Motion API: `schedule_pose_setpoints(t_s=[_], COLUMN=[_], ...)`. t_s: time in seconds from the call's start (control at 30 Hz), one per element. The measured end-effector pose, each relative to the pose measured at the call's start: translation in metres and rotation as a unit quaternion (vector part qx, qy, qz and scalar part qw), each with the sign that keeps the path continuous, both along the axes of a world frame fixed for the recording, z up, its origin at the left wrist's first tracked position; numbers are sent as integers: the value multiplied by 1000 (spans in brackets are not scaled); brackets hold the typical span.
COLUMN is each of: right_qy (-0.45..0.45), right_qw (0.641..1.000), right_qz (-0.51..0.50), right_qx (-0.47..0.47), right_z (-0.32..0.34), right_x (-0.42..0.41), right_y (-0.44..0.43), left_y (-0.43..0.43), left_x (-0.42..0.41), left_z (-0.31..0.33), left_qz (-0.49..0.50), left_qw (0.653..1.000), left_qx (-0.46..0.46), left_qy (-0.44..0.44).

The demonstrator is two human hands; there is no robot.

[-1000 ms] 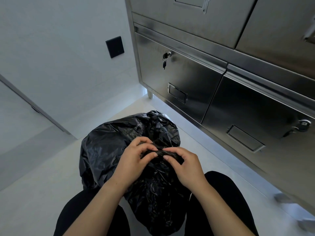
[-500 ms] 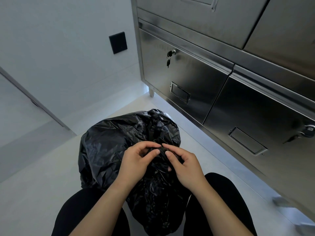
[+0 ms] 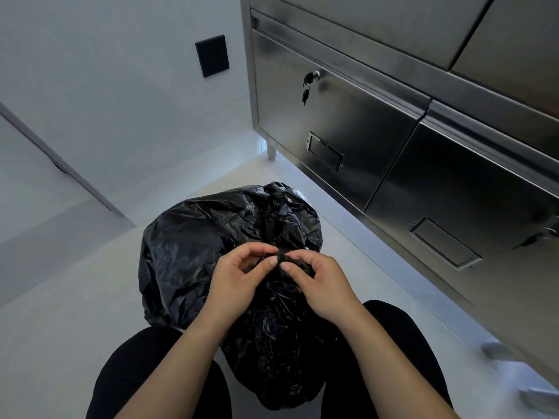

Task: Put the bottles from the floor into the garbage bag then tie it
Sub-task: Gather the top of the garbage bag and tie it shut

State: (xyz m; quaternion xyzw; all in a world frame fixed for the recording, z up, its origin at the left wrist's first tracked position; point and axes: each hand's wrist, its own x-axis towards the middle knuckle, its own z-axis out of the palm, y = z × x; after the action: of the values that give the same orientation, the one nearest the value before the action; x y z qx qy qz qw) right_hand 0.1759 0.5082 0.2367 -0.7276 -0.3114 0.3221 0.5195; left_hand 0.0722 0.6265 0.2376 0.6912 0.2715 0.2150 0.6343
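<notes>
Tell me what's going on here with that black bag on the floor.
A person is low over a full black garbage bag that sits on the pale floor between their legs. The left hand and the right hand both pinch the bunched plastic at the bag's top, apparently working a knot. No loose bottles show on the floor, so tying seems under way, not clearly finished. A steel cabinet with keys in its lock stands to the right.

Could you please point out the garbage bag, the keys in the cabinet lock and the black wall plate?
garbage bag (image 3: 193,255): head view, crinkled left side.
keys (image 3: 305,95): head view, lower hanging key.
black wall plate (image 3: 211,55): head view, its middle.
</notes>
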Motion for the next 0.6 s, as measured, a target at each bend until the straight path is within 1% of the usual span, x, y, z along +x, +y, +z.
schedule_pose_setpoints(t_s=[0.1,0.2,0.23,0.3,0.4,0.6], right_qy=[-29,-53,-61,-70,-66,-31], right_qw=[999,997,997,995,995,996], right_qz=[-38,-45,-46,-53,-62,-71], right_qx=[-4,22,30,37,31,46], right_z=[-1,7,11,17,17,3], right_x=[5,9,8,6,3,-3], right_y=[1,3,5,9,12,20], left_y=[9,16,16,12,10,16], left_x=[-3,-2,0,8,17,15], left_z=[0,4,7,10,9,-8], left_qz=[-19,-39,-35,5,62,61], left_qw=[999,998,998,999,997,997], left_qx=[-28,-50,-45,-19,-2,-24], left_qy=[-12,-20,-27,-34,-40,-38])
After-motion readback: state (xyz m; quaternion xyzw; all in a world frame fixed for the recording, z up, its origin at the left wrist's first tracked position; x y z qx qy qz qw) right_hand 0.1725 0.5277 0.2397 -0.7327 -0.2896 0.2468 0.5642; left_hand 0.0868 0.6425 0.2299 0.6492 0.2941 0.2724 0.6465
